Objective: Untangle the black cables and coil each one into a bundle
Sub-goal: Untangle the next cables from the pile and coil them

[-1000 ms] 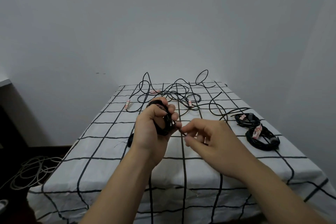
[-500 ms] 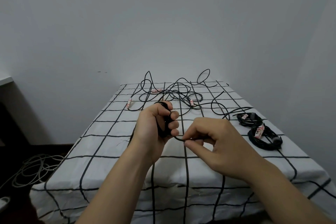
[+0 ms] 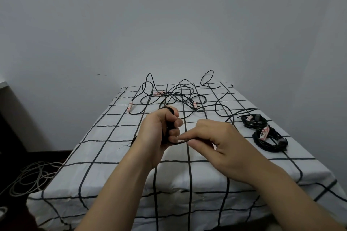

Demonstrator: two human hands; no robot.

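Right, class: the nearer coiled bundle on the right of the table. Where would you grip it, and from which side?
Probably at the white label across the bundle, pinched from above: the bundle lies flat on the tablecloth, so there is no way under it, and the label seems to bind the loops together.

Matt black rubbery cables (image 3: 176,97) on creased white cloth table cover (image 3: 112,148), paper-like tags (image 3: 263,133).

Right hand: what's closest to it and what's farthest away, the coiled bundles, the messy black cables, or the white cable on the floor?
1. Coiled bundles, just to the right of the right hand.
2. Messy black cables, farther back, in the middle.
3. White cable, down low, far left.
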